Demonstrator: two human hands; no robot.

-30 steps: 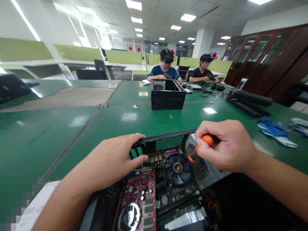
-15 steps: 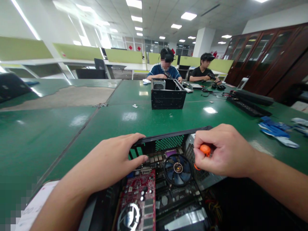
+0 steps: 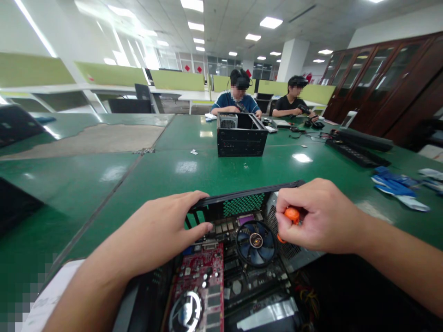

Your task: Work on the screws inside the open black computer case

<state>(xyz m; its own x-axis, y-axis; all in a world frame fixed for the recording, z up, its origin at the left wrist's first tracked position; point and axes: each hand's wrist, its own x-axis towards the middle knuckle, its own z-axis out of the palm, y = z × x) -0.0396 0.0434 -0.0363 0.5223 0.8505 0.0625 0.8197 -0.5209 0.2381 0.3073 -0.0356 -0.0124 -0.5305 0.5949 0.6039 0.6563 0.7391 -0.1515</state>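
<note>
Open computer case (image 3: 242,194) lies on a green table (image 3: 166,170), directly in front of the seated worker; cooling fan (image 3: 256,242) inside it taken as reference, sides as that worker sees them. Fan hub bears a round gold emblem; its characters are too small for me to read from here. Left hand (image 3: 176,221) is to the left of the fan and slightly beyond it, laid over the case wall, thumb inside, other fingertips hidden past the rim; whether it grips firmly I cannot tell. Right hand (image 3: 318,216) is to the right of the fan, fist closed around an orange-handled screwdriver (image 3: 292,215), tip hidden, above the grey power supply (image 3: 294,260). Left of the fan and nearer the worker: red circuit card (image 3: 199,276) with a round silver-ringed part, markings illegible. Nearer than the fan, to its right: loose yellow wires (image 3: 308,295). Far left of the fan, nearer: white sheet (image 3: 60,281), faint marks, unreadable. Beyond the fan: second black case (image 3: 241,143), and behind that a co-worker in blue (image 3: 224,101). Well right of the fan and beyond: blue-and-white cloth bundle (image 3: 398,189).
</note>
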